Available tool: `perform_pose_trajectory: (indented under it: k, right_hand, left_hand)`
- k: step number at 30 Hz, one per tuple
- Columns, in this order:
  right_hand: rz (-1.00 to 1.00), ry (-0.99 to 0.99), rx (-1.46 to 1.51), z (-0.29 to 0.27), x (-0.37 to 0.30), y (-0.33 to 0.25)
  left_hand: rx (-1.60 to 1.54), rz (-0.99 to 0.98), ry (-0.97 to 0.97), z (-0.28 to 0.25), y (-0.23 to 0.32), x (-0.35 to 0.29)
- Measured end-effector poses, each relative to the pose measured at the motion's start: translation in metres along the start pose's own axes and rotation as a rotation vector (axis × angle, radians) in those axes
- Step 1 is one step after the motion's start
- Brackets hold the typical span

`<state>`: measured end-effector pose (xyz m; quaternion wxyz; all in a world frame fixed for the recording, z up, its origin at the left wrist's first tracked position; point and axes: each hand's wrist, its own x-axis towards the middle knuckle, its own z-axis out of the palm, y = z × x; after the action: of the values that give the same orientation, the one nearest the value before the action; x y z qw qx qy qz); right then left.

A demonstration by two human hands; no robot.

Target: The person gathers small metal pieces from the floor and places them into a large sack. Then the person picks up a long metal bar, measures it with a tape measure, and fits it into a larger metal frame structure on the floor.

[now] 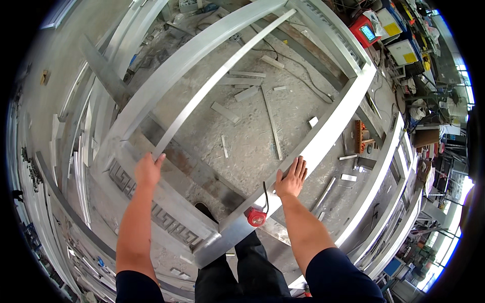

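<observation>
Strip of pale metal (232, 61) runs lengthwise across the opening of a large metal frame (172, 63), extending away from the left hand (147, 169), which is curled about its near end, fingers partly hidden, apparently to control its position. To its right, the right hand (291, 178) lies flat, fingers extended, grasping nothing, on the right rail (333, 123), likely for steadiness. Red tape measure (256, 217) sits nearer the person on that rail, presumably within reach.

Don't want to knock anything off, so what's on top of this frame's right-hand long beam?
A round red tool with a black strap sits near the closer end of the beam; the right hand lies flat farther along. Surfaces beneath both are covered.
</observation>
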<state>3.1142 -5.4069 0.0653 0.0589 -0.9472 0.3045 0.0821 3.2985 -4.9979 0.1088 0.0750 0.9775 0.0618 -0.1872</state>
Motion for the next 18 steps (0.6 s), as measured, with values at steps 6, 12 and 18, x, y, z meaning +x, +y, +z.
perform_pose_trajectory:
  k: [6,12,18]
  right_hand:
    - [-0.019,-0.001,-0.014,0.004,0.005,0.0]
    - [-0.08,0.045,-0.063,0.018,0.005,0.011]
    - [-0.116,0.147,-0.076,0.018,-0.001,0.0]
  left_hand:
    - [-0.055,0.061,0.021,0.003,-0.002,0.036]
    - [-0.116,0.07,0.225,0.002,-0.017,0.07]
    - [-0.102,0.027,0.204,0.025,-0.03,0.109]
